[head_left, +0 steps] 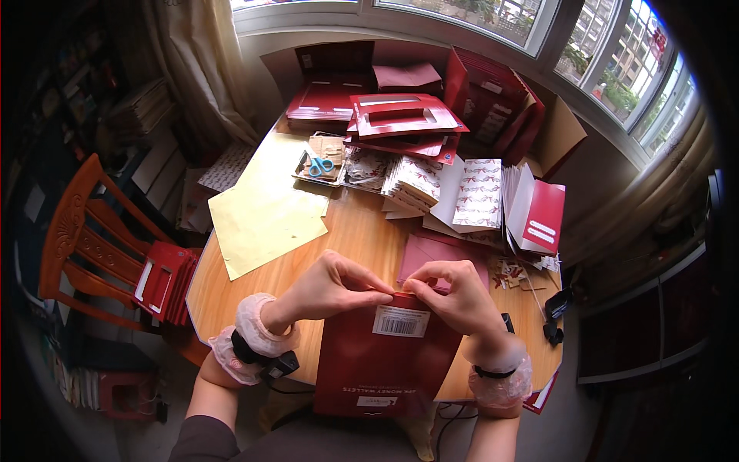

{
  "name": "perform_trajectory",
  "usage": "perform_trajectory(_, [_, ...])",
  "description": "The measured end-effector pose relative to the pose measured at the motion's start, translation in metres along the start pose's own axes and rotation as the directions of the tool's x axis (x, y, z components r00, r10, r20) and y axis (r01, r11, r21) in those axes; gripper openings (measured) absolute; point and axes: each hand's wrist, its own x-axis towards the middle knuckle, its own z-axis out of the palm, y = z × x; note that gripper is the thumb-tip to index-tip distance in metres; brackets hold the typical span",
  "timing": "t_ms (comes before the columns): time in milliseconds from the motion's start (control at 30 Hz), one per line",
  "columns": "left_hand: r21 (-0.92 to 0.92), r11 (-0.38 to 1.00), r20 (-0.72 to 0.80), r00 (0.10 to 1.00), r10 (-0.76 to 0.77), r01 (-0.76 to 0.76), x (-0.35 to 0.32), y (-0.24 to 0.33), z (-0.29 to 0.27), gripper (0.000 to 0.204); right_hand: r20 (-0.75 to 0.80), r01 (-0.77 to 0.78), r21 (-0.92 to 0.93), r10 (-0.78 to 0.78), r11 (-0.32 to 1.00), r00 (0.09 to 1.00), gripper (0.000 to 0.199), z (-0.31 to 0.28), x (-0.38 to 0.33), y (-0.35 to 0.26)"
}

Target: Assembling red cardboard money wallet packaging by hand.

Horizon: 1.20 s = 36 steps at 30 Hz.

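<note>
A flat dark red card package with a white barcode label hangs over the table's near edge, its printing upside down. My left hand pinches its far edge near the middle, thumb against index finger. Right beside it, my right hand pinches the same edge, fingers curled. The fingertips of both hands almost meet there, and what lies between them is mostly hidden. Just beyond my right hand a pinkish-red card piece lies on the wooden table.
At the back stand red window-cut card sleeves, patterned envelopes and an open carton. Blue scissors rest on a small tray by a yellow sheet. Scraps lie right. A chair holding red sleeves stands left.
</note>
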Motion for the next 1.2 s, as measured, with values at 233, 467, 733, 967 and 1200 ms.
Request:
perform_trajectory(233, [-0.007,1.000,-0.004,1.000,0.008,-0.008,0.001,-0.002,0.001,0.013,0.009,0.021,0.026,-0.021,0.999,1.000,0.016,-0.001,-0.001,0.001])
perform_trajectory(467, [-0.004,1.000,-0.003,1.000,0.008,-0.008,0.003,-0.003,0.001,0.011,0.008,0.040,0.055,-0.040,0.998,0.999,0.013,-0.003,-0.004,0.001])
perform_trajectory(733, [-0.028,0.998,0.004,0.998,-0.064,0.065,0.009,-0.018,-0.007,0.017,-0.005,0.091,0.031,-0.091,0.995,0.996,0.012,0.003,0.001,0.008])
perform_trajectory(967, [-0.040,0.993,-0.018,0.994,-0.108,0.107,0.015,-0.025,-0.010,0.023,-0.053,0.210,-0.110,-0.216,0.972,0.975,0.010,0.010,0.007,0.028])
perform_trajectory(1200, [-0.052,0.985,-0.046,0.985,-0.167,0.165,0.020,-0.037,-0.011,0.023,-0.098,0.226,-0.206,-0.250,0.952,0.963,0.012,0.016,0.009,0.039])
